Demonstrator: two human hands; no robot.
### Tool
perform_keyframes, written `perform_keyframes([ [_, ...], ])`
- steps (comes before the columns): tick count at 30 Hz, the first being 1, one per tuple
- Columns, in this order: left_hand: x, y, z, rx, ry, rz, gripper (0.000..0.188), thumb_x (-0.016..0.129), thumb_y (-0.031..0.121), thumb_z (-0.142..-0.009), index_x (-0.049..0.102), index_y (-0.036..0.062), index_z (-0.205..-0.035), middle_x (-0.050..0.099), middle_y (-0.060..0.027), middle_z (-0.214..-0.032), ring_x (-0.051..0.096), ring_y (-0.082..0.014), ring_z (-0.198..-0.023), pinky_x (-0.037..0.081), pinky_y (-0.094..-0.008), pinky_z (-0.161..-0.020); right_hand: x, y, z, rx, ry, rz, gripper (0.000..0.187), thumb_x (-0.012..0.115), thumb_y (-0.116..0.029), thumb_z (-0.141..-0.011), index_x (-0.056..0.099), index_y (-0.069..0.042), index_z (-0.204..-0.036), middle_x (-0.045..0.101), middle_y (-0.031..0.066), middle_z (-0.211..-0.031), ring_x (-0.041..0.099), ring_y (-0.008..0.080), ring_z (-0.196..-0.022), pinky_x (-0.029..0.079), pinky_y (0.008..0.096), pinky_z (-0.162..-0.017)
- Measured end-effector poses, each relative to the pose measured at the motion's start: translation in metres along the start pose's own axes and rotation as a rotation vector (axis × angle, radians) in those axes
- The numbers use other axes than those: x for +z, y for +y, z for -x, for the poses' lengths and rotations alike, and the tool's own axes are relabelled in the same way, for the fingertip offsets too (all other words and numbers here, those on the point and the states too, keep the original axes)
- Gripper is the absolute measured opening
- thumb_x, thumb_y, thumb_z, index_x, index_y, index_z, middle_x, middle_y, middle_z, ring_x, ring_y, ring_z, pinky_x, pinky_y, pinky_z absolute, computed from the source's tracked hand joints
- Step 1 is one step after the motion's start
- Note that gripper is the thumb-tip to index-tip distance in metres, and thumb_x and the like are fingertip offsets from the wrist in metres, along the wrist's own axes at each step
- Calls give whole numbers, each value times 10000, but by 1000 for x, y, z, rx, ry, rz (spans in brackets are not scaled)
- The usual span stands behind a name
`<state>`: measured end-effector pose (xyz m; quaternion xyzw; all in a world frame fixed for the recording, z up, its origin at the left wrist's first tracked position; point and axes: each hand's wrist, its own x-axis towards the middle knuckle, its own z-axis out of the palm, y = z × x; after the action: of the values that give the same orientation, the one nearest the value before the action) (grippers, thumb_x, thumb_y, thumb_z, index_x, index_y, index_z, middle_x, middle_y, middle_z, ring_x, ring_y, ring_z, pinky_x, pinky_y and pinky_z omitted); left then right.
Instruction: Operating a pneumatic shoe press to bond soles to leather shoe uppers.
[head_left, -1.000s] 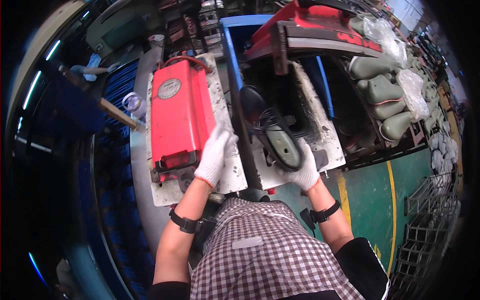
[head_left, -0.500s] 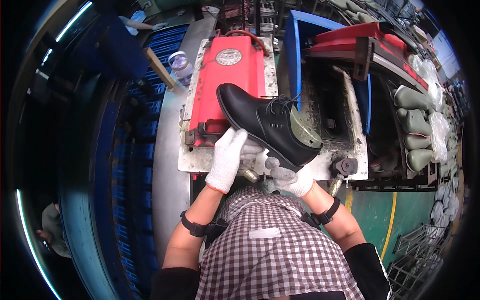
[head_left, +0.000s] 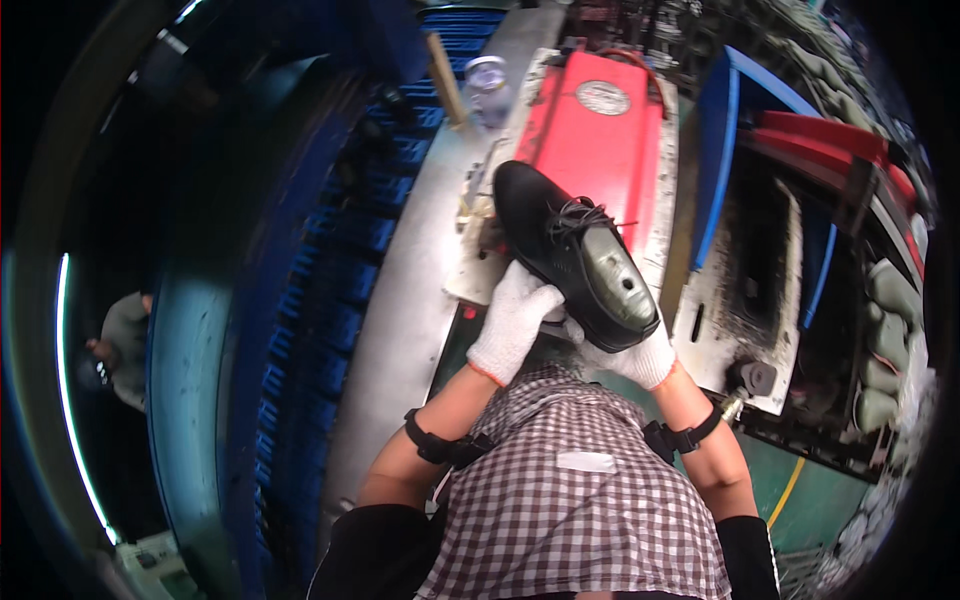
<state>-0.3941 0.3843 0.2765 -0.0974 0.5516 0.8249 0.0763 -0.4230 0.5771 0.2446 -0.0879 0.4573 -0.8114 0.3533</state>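
A black lace-up shoe (head_left: 545, 225) is held up in front of me, its toe pointing away and to the left. A green shoe last (head_left: 612, 272) fills its opening, with a dark hole in the top. My left hand (head_left: 515, 318), in a white knit glove, grips the shoe's left side near the sole. Under the heel, my right hand (head_left: 645, 355), gloved as well, supports the shoe; most of its fingers are hidden beneath it. Behind the shoe lies a machine with a red cover (head_left: 590, 135).
To the left runs a long metal ledge (head_left: 400, 300) beside a blue slatted conveyor (head_left: 340, 290). A lidded bottle (head_left: 487, 90) stands on the ledge. At right are a blue panel (head_left: 718, 160), a black knob (head_left: 757, 378) and several green lasts (head_left: 885, 340). Another person (head_left: 125, 345) is at far left.
My view has swung left, so the machine sits further right. The shoe has turned, its toe pointing more away from me and its opening more toward me. Both hands keep hold of it.
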Motion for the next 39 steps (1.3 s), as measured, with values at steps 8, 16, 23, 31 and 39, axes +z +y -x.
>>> perform_keyframes([
  [8, -82, -23, 40, -145, 55, 580, 668, 595, 398, -1063, 381, 22, -1572, 535, -146, -1518, 548, -278, -1388, 420, -465, -1210, 61, 4, -51, 163, 41, 476, 690, 526, -385, -1084, 331, -20, -1637, 544, 161, -1508, 568, 235, -1331, 423, 320, -1133],
  [16, -211, -42, 38, -159, 580, 564, 332, 658, 104, -914, 649, 28, -1237, 716, -129, -1208, 717, -269, -1082, 585, -429, -992, 49, 9, -56, -429, 243, 1418, 325, 714, -162, -892, 707, -83, -1207, 699, 140, -1031, 670, 335, -1109, 496, 459, -985],
  [23, -374, -71, -11, -176, 1010, 114, 306, 788, 109, -800, 712, 82, -1096, 705, -39, -1053, 669, -188, -965, 549, -361, -850, 11, 41, -18, -411, 495, 1622, 418, 759, -63, -796, 697, -103, -1207, 658, 120, -1135, 630, 356, -1102, 487, 491, -957],
  [31, -508, -44, -49, -171, 1035, -256, 382, 801, 211, -794, 732, 25, -1121, 712, -102, -1110, 676, -230, -1054, 531, -357, -955, 0, 47, -13, -329, 518, 1659, 507, 763, -41, -737, 700, -101, -1236, 654, 136, -1173, 616, 366, -1141, 485, 497, -988],
  [39, -463, -20, -84, -309, 1149, -1150, 834, 640, 139, -956, 231, 134, -1682, 433, -208, -1642, 473, -401, -1471, 411, -416, -1200, -3, 52, -6, -249, 569, 1708, 501, 757, -57, -747, 707, -95, -1244, 648, 134, -1211, 616, 357, -1176, 467, 481, -1038],
])
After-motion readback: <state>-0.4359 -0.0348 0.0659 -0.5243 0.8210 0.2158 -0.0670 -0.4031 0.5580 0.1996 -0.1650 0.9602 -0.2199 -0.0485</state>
